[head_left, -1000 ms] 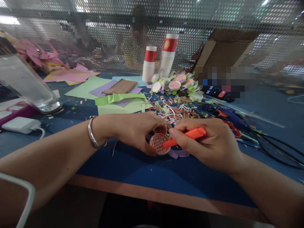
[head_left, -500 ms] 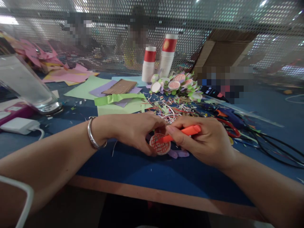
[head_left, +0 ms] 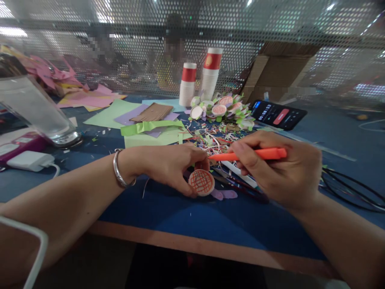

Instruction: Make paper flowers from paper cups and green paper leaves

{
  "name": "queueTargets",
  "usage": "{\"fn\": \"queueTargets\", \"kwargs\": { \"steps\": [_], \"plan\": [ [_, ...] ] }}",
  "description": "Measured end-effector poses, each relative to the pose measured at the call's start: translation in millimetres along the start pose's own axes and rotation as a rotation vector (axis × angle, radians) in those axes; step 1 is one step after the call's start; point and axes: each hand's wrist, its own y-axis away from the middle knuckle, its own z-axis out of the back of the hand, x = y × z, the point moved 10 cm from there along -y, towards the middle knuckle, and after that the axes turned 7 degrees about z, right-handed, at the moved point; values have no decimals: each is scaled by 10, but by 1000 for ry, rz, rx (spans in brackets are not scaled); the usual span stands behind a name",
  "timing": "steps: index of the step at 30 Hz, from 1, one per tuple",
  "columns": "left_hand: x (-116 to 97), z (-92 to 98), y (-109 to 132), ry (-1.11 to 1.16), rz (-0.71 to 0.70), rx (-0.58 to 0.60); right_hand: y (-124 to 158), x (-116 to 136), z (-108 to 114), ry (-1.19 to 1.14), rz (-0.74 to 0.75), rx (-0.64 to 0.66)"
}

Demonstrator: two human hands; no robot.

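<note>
My left hand [head_left: 177,164] is closed on a small round paper disc [head_left: 202,182], its face covered with an orange-red crisscross pattern and a few dark lines. Purple paper strips [head_left: 224,194] stick out beside the disc at the lower right. In my right hand [head_left: 276,172] is an orange marker [head_left: 258,154], held like a pen with its tip pointing left, above and apart from the disc. Scissors [head_left: 240,185] lie on the table, partly under my right hand. Paper shreds [head_left: 210,138] are heaped behind both hands.
Coloured paper sheets [head_left: 105,113] and a cardboard piece [head_left: 152,112] lie at the back left. Paper cup stacks [head_left: 188,86] stand behind a pile of decorated discs [head_left: 221,109]. A glass of water [head_left: 45,108] and charger [head_left: 31,160] are left; a phone [head_left: 279,115] and black cables [head_left: 345,192] right.
The marker in my right hand has lifted off the disc and moved right and up. The grid pattern now shows uncovered. My left hand keeps hold of the disc, nearly still.
</note>
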Motion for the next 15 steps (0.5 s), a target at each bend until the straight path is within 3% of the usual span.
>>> {"fn": "queueTargets", "kwargs": {
  "steps": [4, 10, 15],
  "plan": [
    [-11, 53, 37, -15, 5, 2, -34, -69, 33, 74, -17, 7],
    [24, 322, 143, -84, -26, -152, -41, -330, -215, 74, -153, 264],
    [87, 396, 160, -65, 0, -198, 41, -559, -426, 123, -210, 489]
  ]
}}
